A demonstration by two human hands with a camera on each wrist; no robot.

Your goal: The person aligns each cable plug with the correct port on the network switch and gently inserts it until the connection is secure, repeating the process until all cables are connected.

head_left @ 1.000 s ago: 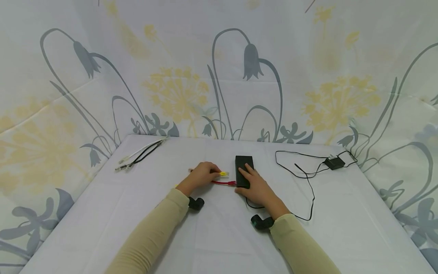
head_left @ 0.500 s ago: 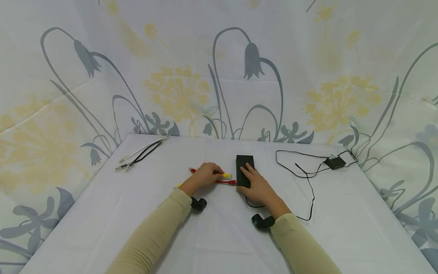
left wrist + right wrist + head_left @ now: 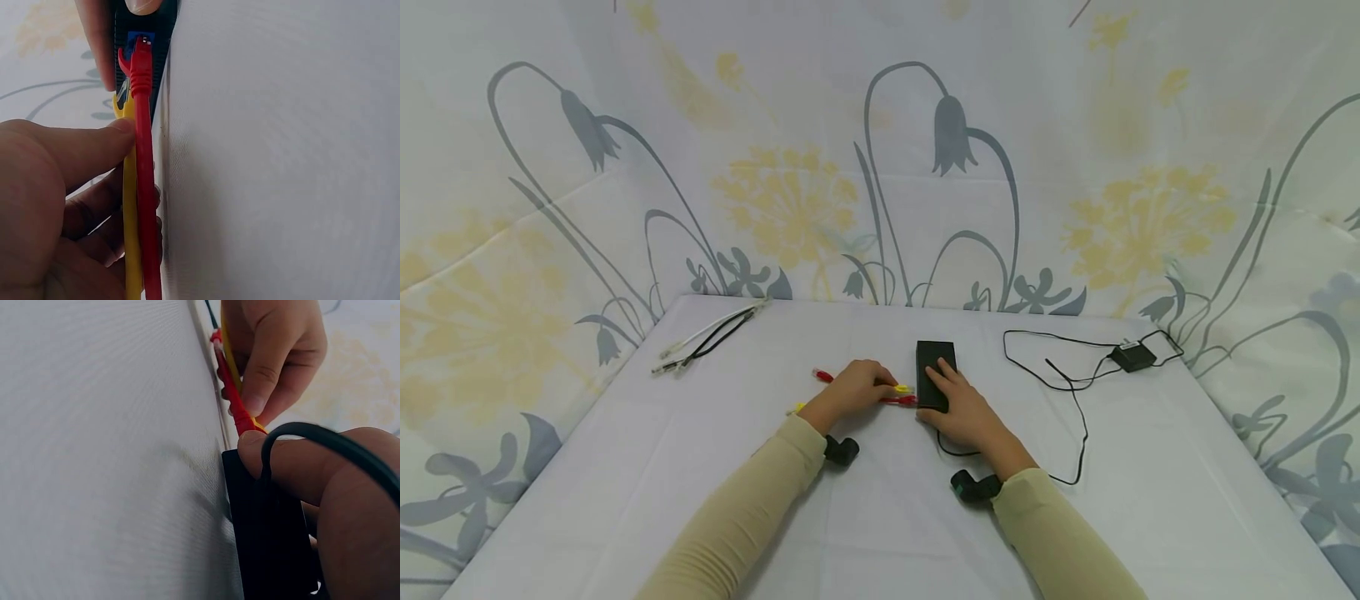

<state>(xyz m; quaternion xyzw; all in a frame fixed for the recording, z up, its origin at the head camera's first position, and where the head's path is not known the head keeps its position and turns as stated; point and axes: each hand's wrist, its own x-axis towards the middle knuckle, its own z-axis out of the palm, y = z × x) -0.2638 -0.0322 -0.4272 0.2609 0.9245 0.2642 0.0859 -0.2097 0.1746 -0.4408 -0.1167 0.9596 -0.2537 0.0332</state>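
Note:
My left hand (image 3: 853,390) pinches a yellow network cable (image 3: 130,206) between thumb and fingers, just behind its clear plug. That plug points at the black network switch (image 3: 929,353), close to its end; whether it touches a port cannot be told. A red network cable (image 3: 147,181) runs alongside the yellow one, its plug (image 3: 143,62) in a blue port of the switch. My right hand (image 3: 970,417) holds the switch, fingers over its top and thumb (image 3: 281,456) at the near side. A thin black cord (image 3: 319,434) bends past that thumb.
One white and several black cables (image 3: 711,337) lie at the back left of the white table (image 3: 880,533). A black power adapter (image 3: 1132,357) with its looped cord (image 3: 1082,417) sits at the right. A flower-patterned curtain (image 3: 880,167) hangs behind.
My left hand has moved slightly right, bringing the yellow plug closer to the switch. The right hand and the switch have stayed in place.

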